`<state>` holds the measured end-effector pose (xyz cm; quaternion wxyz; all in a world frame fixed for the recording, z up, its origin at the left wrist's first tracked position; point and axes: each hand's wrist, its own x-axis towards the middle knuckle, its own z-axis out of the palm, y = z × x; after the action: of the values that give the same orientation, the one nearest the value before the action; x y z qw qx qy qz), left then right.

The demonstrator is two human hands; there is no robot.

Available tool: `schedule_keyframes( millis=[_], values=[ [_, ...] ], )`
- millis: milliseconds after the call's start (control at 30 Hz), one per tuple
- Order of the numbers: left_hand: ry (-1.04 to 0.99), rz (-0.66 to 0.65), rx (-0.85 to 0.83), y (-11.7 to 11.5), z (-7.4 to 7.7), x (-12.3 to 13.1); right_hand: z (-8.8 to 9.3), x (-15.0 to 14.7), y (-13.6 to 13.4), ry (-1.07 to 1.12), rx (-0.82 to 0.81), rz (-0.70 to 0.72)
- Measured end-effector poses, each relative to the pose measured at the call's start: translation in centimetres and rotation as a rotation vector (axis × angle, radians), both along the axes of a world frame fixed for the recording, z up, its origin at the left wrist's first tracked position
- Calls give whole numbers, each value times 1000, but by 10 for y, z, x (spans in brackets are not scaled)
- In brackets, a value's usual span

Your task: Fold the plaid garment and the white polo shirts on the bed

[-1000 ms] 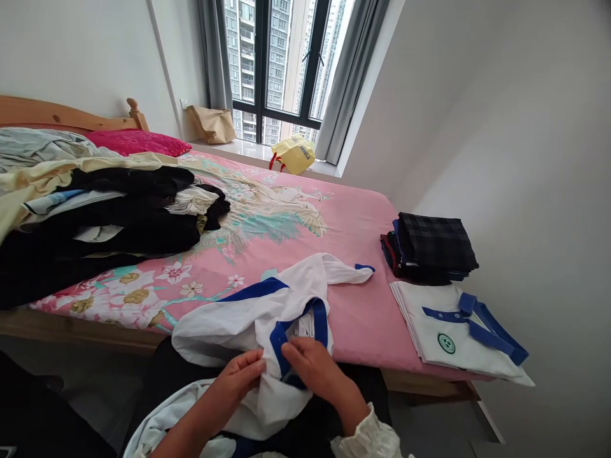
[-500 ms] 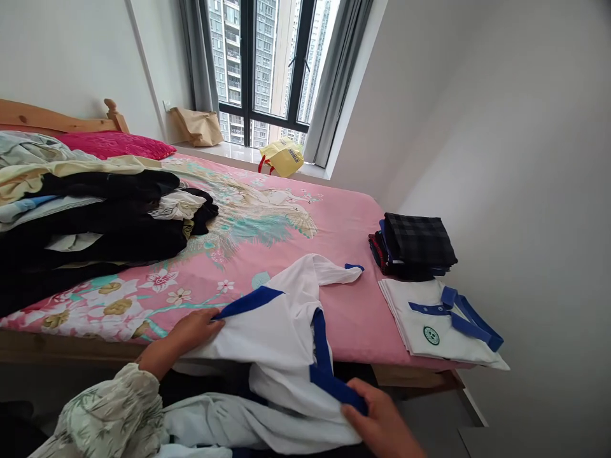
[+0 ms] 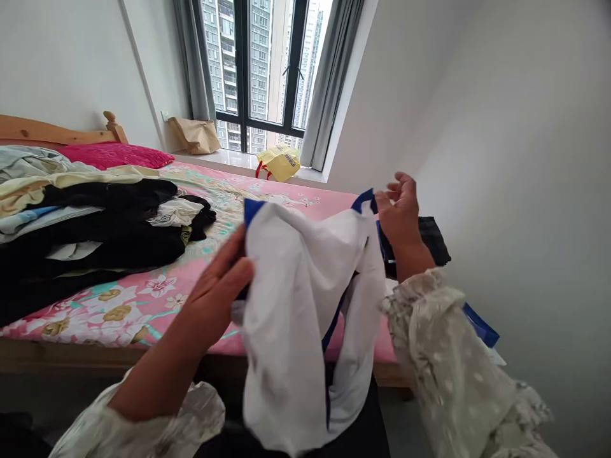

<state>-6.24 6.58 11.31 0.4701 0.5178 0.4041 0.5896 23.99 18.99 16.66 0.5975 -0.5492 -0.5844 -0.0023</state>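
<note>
A white shirt with blue trim (image 3: 296, 286) hangs in front of me, lifted above the near edge of the bed, its lower part drooping. My left hand (image 3: 222, 286) is closed on the shirt's left side, thumb towards me, the other fingers partly behind the cloth. My right hand (image 3: 401, 207) is raised higher and pinches a blue-edged corner at the shirt's upper right. Behind my right forearm stand a stack of dark folded clothes (image 3: 434, 238) and a folded white shirt with a blue collar (image 3: 480, 326), both partly hidden.
A large heap of loose clothes (image 3: 109, 229) covers the bed's left side. The bed has a pink flowered sheet (image 3: 157, 289) and a wooden edge (image 3: 71, 355). A yellow bag (image 3: 279, 162) and a brown paper bag (image 3: 195, 135) lie on the window sill. A wall rises at right.
The shirt, spread over the bed edge before, has been lifted up and now hangs between my hands. My right hand has moved up from the lower right; my left hand has shifted slightly right.
</note>
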Motion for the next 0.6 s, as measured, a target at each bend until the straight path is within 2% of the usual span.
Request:
schedule_keyframes(
  millis=[67, 100, 167, 267, 333, 367, 400, 467, 533, 600],
  values=[
    [97, -128, 17, 28, -30, -1, -29, -17, -12, 71, -20, 143],
    [134, -137, -25, 39, -52, -5, -53, -22, -25, 81, -64, 196],
    [212, -66, -139, 52, -105, -18, -113, -29, -62, 146, -197, 206],
    [358, 28, -308, 39, -183, -39, -214, -32, -125, 269, -523, 203],
    [362, 35, -376, 16, -222, -43, -269, -35, -161, 315, -633, 138],
    [352, 29, -396, 4, -235, -41, -288, -38, -174, 302, -669, 99],
    [340, 13, -409, -8, -244, -35, -301, -41, -184, 284, -679, 75],
    [357, -53, -410, -23, -252, -17, -313, -51, -188, 227, -653, 40],
    [435, -130, -339, -28, -249, 3, -310, -60, -177, 170, -602, 22],
    [563, -146, -199, -23, -244, 21, -297, -64, -158, 165, -611, 52]
  ],
)
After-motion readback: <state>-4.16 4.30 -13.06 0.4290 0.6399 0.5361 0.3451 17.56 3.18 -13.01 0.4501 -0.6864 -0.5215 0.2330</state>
